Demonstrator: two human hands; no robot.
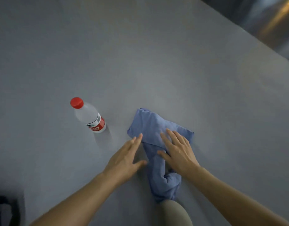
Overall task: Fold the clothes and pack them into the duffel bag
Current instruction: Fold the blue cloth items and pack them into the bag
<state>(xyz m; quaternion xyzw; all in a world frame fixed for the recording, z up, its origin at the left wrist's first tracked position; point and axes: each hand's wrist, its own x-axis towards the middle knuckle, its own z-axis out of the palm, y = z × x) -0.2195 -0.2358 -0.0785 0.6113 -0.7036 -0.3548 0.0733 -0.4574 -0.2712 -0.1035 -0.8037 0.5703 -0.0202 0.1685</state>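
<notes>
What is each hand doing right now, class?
Left hand: open, at the edge of the blue cloth.
Right hand: open, flat on the blue cloth.

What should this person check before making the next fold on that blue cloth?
1. Right hand flat on the blue garment: ok, its straight fingers press the cloth down.
2. Left hand ready at the garment: ok, open, with its fingertips at the left edge.
3. Garment lying smooth: not ok, the near end is bunched and twisted.
4. Water bottle out of the way: ok, it is apart from the garment, to its left.
5. Duffel bag within reach: cannot tell, only a blurred dark shape shows at the lower left corner.
</notes>
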